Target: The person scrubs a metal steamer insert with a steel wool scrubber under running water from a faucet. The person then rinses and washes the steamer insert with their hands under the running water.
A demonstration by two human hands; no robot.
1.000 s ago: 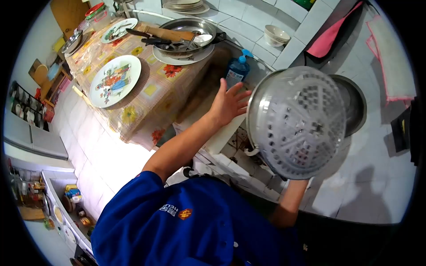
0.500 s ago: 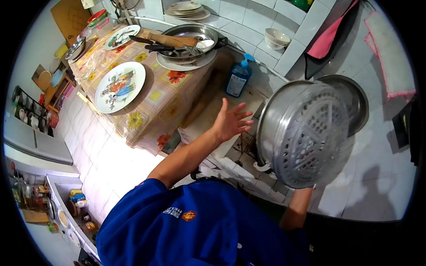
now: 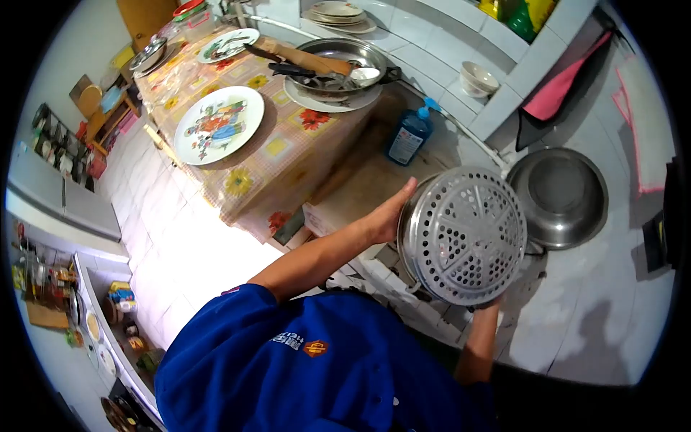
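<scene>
A round metal steamer basket (image 3: 471, 234) is tilted up on its side, its perforated bottom facing me. My left hand (image 3: 392, 216) is at its left rim, thumb pointing up and fingers hidden behind the metal. My right hand (image 3: 491, 304) grips the lower edge from below, most of its fingers out of sight. Behind the basket, to the right, a wide stainless steel basin (image 3: 568, 198) stands on the white tiled counter. A blue pump bottle (image 3: 409, 137) stands just beyond my left hand.
On the left, a table with a flowered cloth (image 3: 237, 183) carries a decorated plate (image 3: 219, 126) and a pan (image 3: 342, 54) with knives and utensils in it. A small bowl (image 3: 478, 79) sits on the tiled ledge. Cloths (image 3: 568, 83) hang at the right.
My left hand, spread in the air before, has come to the basket's left rim. The basket has turned its bottom more toward me and moved slightly left, showing more of the basin.
</scene>
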